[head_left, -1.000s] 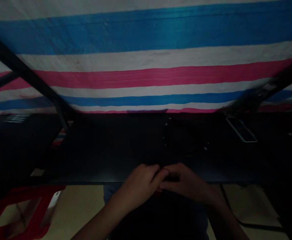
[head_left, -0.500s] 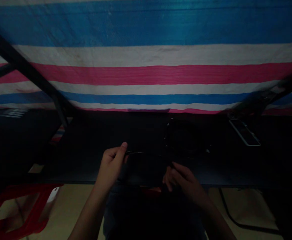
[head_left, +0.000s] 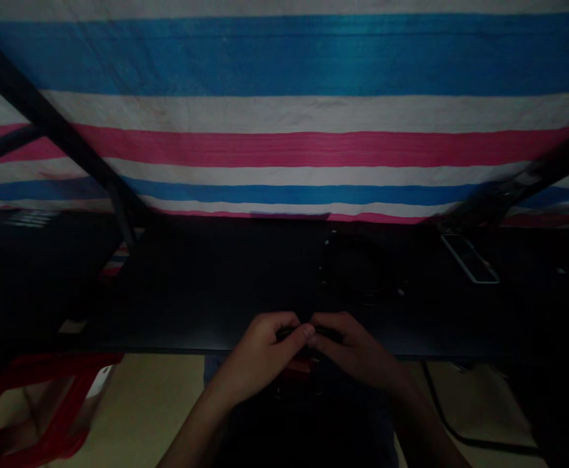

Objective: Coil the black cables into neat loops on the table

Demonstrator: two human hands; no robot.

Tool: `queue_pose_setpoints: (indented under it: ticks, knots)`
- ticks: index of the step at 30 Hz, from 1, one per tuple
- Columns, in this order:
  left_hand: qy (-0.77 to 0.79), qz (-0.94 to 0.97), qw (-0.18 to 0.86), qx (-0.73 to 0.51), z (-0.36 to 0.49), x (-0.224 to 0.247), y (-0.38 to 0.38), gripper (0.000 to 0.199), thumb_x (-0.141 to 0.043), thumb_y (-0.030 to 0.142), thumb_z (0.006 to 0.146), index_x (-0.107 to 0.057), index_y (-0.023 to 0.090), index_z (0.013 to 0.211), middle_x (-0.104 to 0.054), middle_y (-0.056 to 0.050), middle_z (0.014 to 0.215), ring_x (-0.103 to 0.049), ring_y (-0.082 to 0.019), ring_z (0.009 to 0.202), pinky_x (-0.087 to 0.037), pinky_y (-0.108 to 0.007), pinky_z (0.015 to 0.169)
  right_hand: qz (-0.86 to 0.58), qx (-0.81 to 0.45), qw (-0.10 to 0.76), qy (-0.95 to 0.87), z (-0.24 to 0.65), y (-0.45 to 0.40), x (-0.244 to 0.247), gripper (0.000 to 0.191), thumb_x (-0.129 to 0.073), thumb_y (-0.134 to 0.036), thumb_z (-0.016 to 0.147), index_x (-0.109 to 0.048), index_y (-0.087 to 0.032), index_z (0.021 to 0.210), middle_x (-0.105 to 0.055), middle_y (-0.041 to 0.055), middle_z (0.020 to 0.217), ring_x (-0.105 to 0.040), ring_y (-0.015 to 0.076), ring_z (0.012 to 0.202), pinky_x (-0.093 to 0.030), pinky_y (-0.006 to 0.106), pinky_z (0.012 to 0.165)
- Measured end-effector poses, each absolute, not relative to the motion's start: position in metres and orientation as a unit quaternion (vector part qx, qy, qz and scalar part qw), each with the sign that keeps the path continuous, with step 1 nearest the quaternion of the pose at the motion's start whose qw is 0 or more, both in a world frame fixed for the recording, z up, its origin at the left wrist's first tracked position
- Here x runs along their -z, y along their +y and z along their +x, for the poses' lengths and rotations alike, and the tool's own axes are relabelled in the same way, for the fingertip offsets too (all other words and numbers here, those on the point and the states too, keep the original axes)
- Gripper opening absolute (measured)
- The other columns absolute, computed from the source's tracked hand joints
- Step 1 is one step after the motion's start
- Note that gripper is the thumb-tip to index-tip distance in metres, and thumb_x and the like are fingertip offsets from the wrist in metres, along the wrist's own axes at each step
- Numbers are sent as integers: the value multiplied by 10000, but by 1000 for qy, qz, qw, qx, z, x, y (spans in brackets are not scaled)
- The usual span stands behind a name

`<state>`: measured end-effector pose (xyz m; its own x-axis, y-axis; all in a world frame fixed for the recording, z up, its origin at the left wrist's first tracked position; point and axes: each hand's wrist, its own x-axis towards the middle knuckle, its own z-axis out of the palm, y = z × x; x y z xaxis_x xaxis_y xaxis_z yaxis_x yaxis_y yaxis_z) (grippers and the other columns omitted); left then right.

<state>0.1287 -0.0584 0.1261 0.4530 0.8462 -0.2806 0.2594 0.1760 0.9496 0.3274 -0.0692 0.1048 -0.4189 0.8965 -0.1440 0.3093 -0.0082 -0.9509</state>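
- While my left hand (head_left: pixel 260 351) and right hand (head_left: pixel 357 348) meet at the near edge of the tabletop (head_left: pixel 206 286), both pinch a thin black cable (head_left: pixel 294 333) between fingertips; my fingers are curled shut around it.
- The cable sits right between my hands, just over the tabletop's front edge, and is hard to trace in the dim light.
- To do this well, I judge I should keep the pinch firm but let the cable slide evenly, so any loop forms without kinks or twists.
- A dark coil (head_left: pixel 357 270) lies on the tabletop just beyond my hands, apart from them.
- A flat, pale-edged device (head_left: pixel 469 258) lies farther right.
- A striped cloth (head_left: pixel 284 110) hangs behind.
- A red stool (head_left: pixel 45 416) stands low at left.
- No brand, label or writing is readable; it is too dark.
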Motion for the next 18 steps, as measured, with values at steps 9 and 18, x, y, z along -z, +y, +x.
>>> queue_pose_setpoints:
  ticks: [9,18]
  knots:
    - [460,309,649,-521,107,-139,-36,586,-784,543,776,-353,207,565,-205,108,519,-148,-41,419,-164,-202,400,-504,-559,353,-555,353,-81,-72,422,-650,-598,891,-665,-184,811,-597,13,751,-552,161,726,-431,276,675]
    - [448,184,584,-652,131,-137,-32,579,-768,486,824,-331,206,568,-206,106,508,-144,-40,401,-180,-196,375,-476,-625,401,-471,308,-115,-36,451,-541,-628,954,-672,-202,1021,-667,49,842,-604,182,764,-472,316,726]
